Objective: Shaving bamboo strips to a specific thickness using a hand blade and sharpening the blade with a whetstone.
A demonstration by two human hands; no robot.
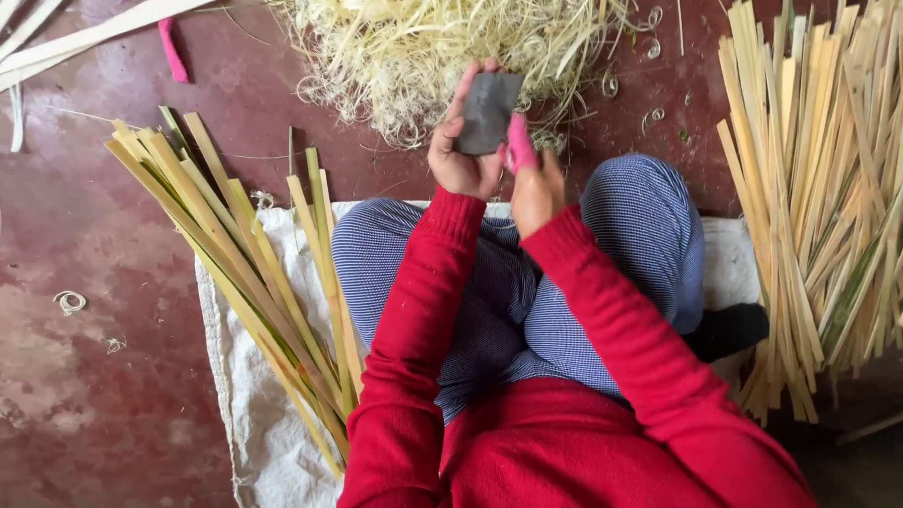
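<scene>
Reddish-brown worn floor point(113, 376), seen from above; white woven sack point(246, 395) spread under crossed legs in blue striped trousers point(640, 216), red sleeves running up toward both hands.

Left hand point(459, 160) clenched around lower part of dark grey flat blade point(488, 113), fingers curled behind, thumb on near face. Blade held upright-ish, long axis running away from body, tilted slightly right, top end over edge of shavings pile. Looks like broad knife or sharpening slab; cannot tell which.

Right hand point(534, 188) just beside left, touching or nearly touching blade's right edge. Pink finger wrap point(518, 143) on one finger, pressed against lower right corner of blade. Rest of right hand loosely curled; whether closed on anything small cannot tell. No strip visible between the two hands.

Blade lies straight ahead of body, in front of knees, left hand carrying it, right hand merely alongside.

Outward: pale tangled pile of curled shavings point(442, 56) directly beyond hands, well within reach. Left of person, bundle of long yellow-green split strips point(245, 273) lying diagonally, partly on sack, partly on floor, near left knee. Right of person, larger stack of pale split strips point(818, 207) running roughly top to bottom, near right knee. Pink strip of cloth or tape point(172, 49) on floor top left, well apart. Few pale flat slats point(85, 33) at top left corner. Small loose curls point(70, 301) scattered on floor left.
</scene>
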